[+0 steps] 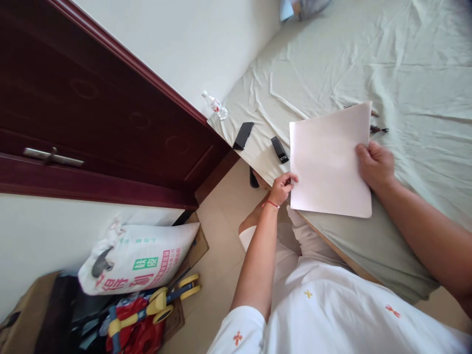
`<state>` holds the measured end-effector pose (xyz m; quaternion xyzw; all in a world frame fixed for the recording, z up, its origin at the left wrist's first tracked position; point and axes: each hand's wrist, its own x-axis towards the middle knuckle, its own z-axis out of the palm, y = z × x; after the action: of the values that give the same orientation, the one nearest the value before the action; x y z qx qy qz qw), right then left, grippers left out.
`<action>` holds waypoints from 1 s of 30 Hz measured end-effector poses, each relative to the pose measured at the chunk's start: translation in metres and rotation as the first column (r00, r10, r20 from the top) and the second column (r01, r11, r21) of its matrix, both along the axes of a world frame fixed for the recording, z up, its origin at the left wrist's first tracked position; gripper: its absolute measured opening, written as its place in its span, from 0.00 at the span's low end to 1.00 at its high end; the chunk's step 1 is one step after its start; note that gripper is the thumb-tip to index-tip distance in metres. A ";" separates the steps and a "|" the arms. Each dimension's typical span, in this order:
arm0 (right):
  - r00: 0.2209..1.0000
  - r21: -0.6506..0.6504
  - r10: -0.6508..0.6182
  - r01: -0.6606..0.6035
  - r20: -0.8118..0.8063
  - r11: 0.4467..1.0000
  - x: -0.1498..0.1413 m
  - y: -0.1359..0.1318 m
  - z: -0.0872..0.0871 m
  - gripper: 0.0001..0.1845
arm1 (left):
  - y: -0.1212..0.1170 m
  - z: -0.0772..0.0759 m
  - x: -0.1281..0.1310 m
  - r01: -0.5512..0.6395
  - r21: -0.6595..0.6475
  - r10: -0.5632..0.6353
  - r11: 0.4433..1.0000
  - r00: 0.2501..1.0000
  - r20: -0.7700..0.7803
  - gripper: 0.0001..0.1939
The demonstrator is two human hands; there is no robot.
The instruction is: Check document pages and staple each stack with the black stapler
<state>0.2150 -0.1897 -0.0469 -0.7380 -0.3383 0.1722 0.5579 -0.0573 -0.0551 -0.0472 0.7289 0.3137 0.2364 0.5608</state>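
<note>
White paper (328, 167), perhaps several sheets together, is held up over the near edge of the bed by both hands. My left hand (282, 188), a red cord at its wrist, pinches the paper's left edge low down. On the opposite edge, my right hand (376, 164) grips with the thumb on top and the fingers behind. A small black device that looks like a stapler (279, 150) lies just left of the paper. Dark thin items (379, 129) stick out from behind its upper right side; their kind is hidden.
Farther left on the bed sheet (306, 73) are a black flat case (243, 136) and a clear plastic bottle (216, 104). A dark red door (110, 108) stands at the left. Below it are a white sack (147, 255) and a yellow-and-blue toy (158, 302) on the floor.
</note>
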 end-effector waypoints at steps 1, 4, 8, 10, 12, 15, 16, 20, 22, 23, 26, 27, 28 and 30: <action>1.000 0.008 -0.010 0.010 -0.008 1.000 -0.001 0.000 0.002 0.21 | 0.000 -0.001 0.000 -0.010 -0.019 0.010 1.000 0.999 0.031 0.12; 0.998 0.044 -0.045 0.047 -0.039 0.998 -0.003 0.000 0.006 0.21 | -0.001 -0.005 0.002 -0.014 -0.082 0.025 0.997 0.990 0.137 0.28; 0.993 0.076 -0.110 0.114 -0.048 0.991 -0.004 0.000 0.008 0.20 | 0.002 -0.012 0.003 -0.098 -0.120 0.106 0.988 0.993 0.061 0.42; 0.992 0.090 -0.111 0.116 -0.066 0.989 -0.004 0.001 0.007 0.20 | 0.006 -0.016 0.003 -0.150 -0.067 0.149 0.986 0.989 -0.028 0.37; 0.991 0.095 -0.106 0.114 -0.079 0.989 -0.003 0.001 0.005 0.20 | 0.009 -0.020 0.003 -0.176 0.008 0.176 0.984 0.982 -0.073 0.32; 0.992 0.090 -0.102 0.109 -0.075 0.990 -0.001 0.002 0.001 0.20 | 0.010 -0.020 0.004 -0.181 0.100 0.190 0.978 0.978 -0.083 0.28; 0.992 0.087 -0.101 0.107 -0.073 0.990 0.000 0.002 0.000 0.20 | 0.010 -0.020 0.004 -0.172 0.118 0.182 0.978 0.979 -0.086 0.27; 0.994 0.070 -0.093 0.098 -0.065 0.993 0.000 0.002 -0.002 0.20 | 0.008 -0.015 0.005 -0.141 0.150 0.156 0.979 0.983 -0.093 0.26; 0.994 0.065 -0.092 0.096 -0.057 0.993 0.000 0.002 0.000 0.20 | 0.006 -0.013 0.005 -0.148 0.165 0.165 0.975 0.982 -0.092 0.25; 0.994 0.064 -0.096 0.099 -0.052 0.993 -0.001 0.001 0.001 0.20 | 0.005 -0.012 0.006 -0.154 0.180 0.173 0.972 0.981 -0.093 0.25; 0.993 0.077 -0.105 0.109 -0.052 0.991 -0.002 0.000 0.004 0.20 | 0.001 -0.009 0.007 -0.160 0.239 0.189 0.958 0.976 -0.105 0.25; 0.993 0.082 -0.106 0.110 -0.056 0.991 -0.002 0.000 0.004 0.20 | 0.000 -0.008 0.008 -0.158 0.254 0.191 0.954 0.976 -0.110 0.26; 0.993 0.085 -0.106 0.111 -0.059 0.990 -0.001 0.000 0.003 0.21 | -0.001 -0.008 0.008 -0.155 0.263 0.191 0.952 0.975 -0.114 0.26; 0.995 0.077 -0.090 0.094 -0.049 0.993 0.000 0.001 0.000 0.21 | -0.002 -0.007 0.008 -0.156 0.262 0.192 0.952 0.975 -0.116 0.28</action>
<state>0.2148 -0.1892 -0.0465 -0.7259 -0.2976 0.1495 0.6018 -0.0495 -0.0572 -0.0539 0.7782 0.3829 0.2710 0.4175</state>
